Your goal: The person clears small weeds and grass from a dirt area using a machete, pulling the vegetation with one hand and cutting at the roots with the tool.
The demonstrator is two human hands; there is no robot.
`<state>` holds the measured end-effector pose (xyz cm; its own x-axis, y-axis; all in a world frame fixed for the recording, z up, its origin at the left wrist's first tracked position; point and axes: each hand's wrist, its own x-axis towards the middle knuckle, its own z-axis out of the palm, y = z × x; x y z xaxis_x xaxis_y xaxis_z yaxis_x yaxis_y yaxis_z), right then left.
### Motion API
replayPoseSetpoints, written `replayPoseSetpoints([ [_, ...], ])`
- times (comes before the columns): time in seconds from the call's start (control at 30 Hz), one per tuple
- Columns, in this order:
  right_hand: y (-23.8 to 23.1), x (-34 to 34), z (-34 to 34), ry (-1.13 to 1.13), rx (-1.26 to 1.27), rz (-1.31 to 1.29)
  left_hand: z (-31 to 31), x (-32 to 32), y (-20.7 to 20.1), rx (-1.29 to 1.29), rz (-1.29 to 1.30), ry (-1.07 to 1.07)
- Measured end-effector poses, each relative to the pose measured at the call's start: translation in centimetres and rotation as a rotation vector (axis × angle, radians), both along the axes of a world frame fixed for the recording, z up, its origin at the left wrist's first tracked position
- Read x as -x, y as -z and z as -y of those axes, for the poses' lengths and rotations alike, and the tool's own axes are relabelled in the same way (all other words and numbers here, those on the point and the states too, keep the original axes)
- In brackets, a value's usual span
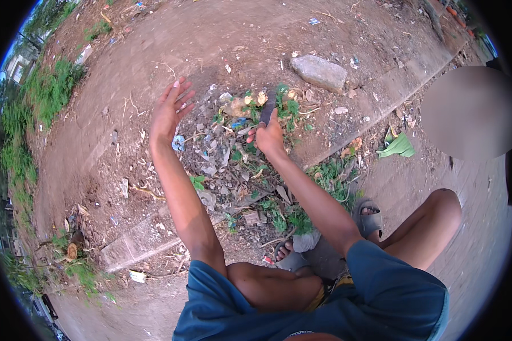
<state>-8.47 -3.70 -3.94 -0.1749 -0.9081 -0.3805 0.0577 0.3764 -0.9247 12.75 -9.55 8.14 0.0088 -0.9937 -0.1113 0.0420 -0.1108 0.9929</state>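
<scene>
My left hand (173,108) is held out over the bare soil with its fingers spread and nothing in them. To the right, my right hand (269,136) is closed round a tool with a dark flat blade (268,105); its handle is hidden in my fingers. The blade points away from me, beside a low stump (233,107) with pale, freshly cut ends. Green leafy shoots (291,109) grow just right of the blade. Below both hands lies a heap of dry leaves and litter (210,162), with scraps of blue plastic (178,142) in it.
A large grey stone (320,73) lies beyond the stump to the right. A low concrete edging (375,120) crosses the ground diagonally. A green leaf piece (397,146) lies past it. My sandalled feet (293,258) are close to the heap. A round patch at the right is blurred.
</scene>
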Motion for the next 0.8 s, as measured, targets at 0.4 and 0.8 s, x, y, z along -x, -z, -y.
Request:
replayPoseSetpoints([
  [0.4,1.1,-1.3,-0.1,0.104,0.016,0.242,-0.5,0.3,-0.2,0.011,0.035,-0.007],
  [0.8,-0.1,-0.9,0.2,0.135,-0.012,0.356,-0.5,0.2,-0.4,0.010,0.028,-0.027],
])
